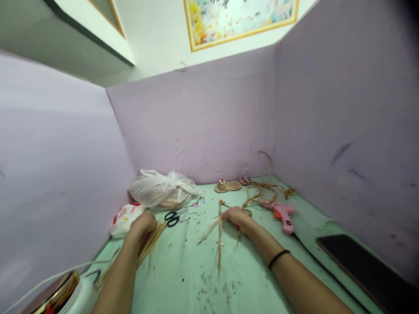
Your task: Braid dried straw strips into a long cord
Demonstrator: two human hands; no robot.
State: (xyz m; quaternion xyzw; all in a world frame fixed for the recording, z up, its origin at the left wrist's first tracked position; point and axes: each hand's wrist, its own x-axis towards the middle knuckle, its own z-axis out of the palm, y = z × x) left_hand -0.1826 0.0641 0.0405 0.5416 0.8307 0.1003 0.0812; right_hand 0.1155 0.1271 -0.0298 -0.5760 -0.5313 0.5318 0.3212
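Observation:
My left hand (144, 223) is closed at the left side of the table, its curled fingers on a bundle of dry straw strands (156, 237) that runs back under my forearm. Its fingertips are partly hidden. Near the middle, my right hand (237, 218) pinches a braided straw cord (220, 210) close to its loose end. Pale unbraided strands (209, 230) fan out from there toward me. The finished-looking braid (266, 187) winds away behind the right hand in loose loops. Black-handled scissors (173, 219) lie just right of my left hand.
A pink glue gun (286, 214) with a black cable and a dark phone (363, 261) lie right. Behind are a white plastic bag (157, 189), a flat woven piece (229, 186) and a small jar (245, 179). A white-and-gold object (70, 292) stands front left. Lilac walls enclose the table.

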